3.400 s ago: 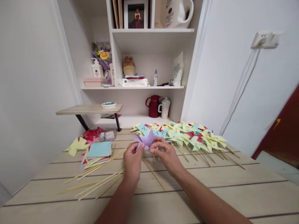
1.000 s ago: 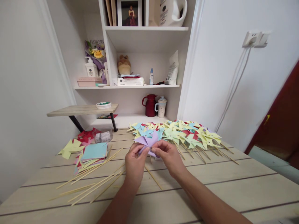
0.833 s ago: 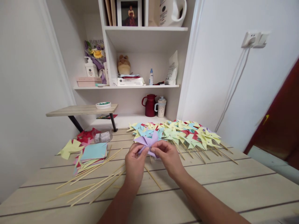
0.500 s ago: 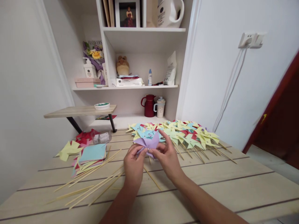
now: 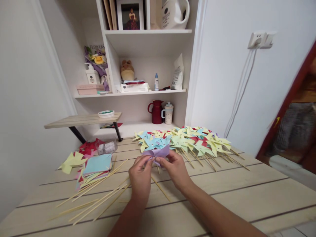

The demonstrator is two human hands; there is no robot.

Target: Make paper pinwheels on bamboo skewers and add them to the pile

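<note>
Between my two hands is a purple paper pinwheel [image 5: 159,151], its corners folded toward the middle. My left hand [image 5: 140,172] pinches it from the left, thumb near the centre. From the right, my right hand [image 5: 174,169] grips it with thumb and fingers closed, the two thumbs almost meeting. Whatever lies under the thumbtips is too small to make out. Just behind, many finished pinwheels [image 5: 182,142] in yellow, blue, green and red lie heaped on their sticks. A loose wooden stick [image 5: 161,188] rests on the table under my hands.
At left lie a stack of paper squares [image 5: 97,164], a yellow paper pinwheel [image 5: 70,162], several bamboo sticks [image 5: 98,200] and a clear plastic box [image 5: 107,147]. A small raised shelf [image 5: 82,119] stands behind them. A red jug [image 5: 156,112] and a cup [image 5: 168,113] stand at the back.
My right index finger, raised before, has come down onto the purple paper. The pinwheel's upper edge now sits lower and flatter. The view has shifted slightly to the right.
</note>
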